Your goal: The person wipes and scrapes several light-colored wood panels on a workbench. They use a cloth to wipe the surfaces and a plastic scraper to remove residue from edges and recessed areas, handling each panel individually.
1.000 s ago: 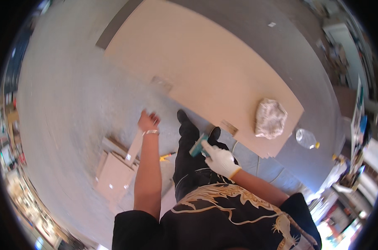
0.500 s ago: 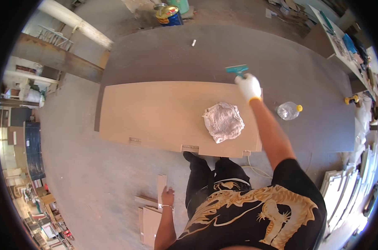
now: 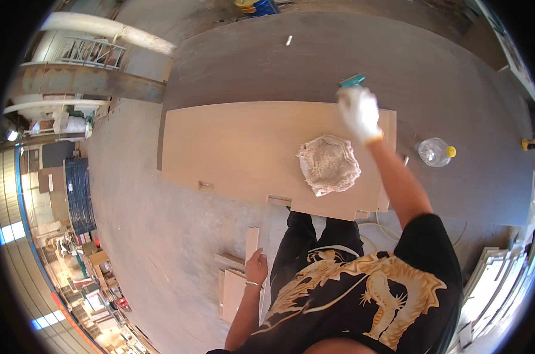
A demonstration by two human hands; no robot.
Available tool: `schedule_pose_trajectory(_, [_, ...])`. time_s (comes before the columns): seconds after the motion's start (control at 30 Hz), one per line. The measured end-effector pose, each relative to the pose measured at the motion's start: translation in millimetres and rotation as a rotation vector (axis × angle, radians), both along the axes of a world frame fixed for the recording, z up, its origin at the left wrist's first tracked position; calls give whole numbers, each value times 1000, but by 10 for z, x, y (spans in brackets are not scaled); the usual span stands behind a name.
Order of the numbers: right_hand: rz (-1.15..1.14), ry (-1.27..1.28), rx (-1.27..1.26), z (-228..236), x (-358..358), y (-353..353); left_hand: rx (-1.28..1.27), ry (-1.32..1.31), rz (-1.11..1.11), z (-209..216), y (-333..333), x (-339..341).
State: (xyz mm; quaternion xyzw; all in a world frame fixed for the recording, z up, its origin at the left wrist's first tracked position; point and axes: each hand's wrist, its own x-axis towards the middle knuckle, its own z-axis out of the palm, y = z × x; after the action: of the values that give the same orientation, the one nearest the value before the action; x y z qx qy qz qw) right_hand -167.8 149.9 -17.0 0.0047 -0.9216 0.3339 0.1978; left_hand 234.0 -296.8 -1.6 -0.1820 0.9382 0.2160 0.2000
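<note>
My right hand [image 3: 360,112], in a white glove and blurred, is closed over the far right edge of a light wood-coloured panel [image 3: 238,147]. The teal head of a scraper [image 3: 352,81] shows just beyond its fingers; the glove hides the handle. On the panel, nearer to me, lies a crumpled pale cloth [image 3: 329,165]. My bare left hand [image 3: 257,266] hangs at my left side with loosely bent fingers and nothing visible in them. Below it are narrow wood strips [image 3: 252,236] and small boards [image 3: 233,292].
The panel lies on a large dark board [image 3: 474,118]. A clear bottle [image 3: 434,152] with a yellow cap lies right of the panel, and a small white stick [image 3: 289,40] at the far side. A pale hose [image 3: 387,230] curls near my legs. A yellow tool [image 3: 530,144] sits far right.
My view has shifted, so the panel and bottle appear further right and higher. My gloved hand has moved slightly left relative to the panel, and the scraper head is tilted more. The left hand stays low.
</note>
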Motion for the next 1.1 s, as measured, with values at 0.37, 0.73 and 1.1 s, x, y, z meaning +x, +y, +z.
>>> schedule_pose_trajectory(0.37, [250, 1, -187, 52, 1587, -320, 237, 287, -341, 369, 904, -1556])
schedule_pose_trajectory(0.73, [337, 505, -2124, 229, 4025, 1764, 346, 205, -629, 353, 1754, -2130])
schedule_pose_trajectory(1.1, [-577, 564, -1959, -43, 4127, 1752, 445, 165, -932, -126, 3236, -2598])
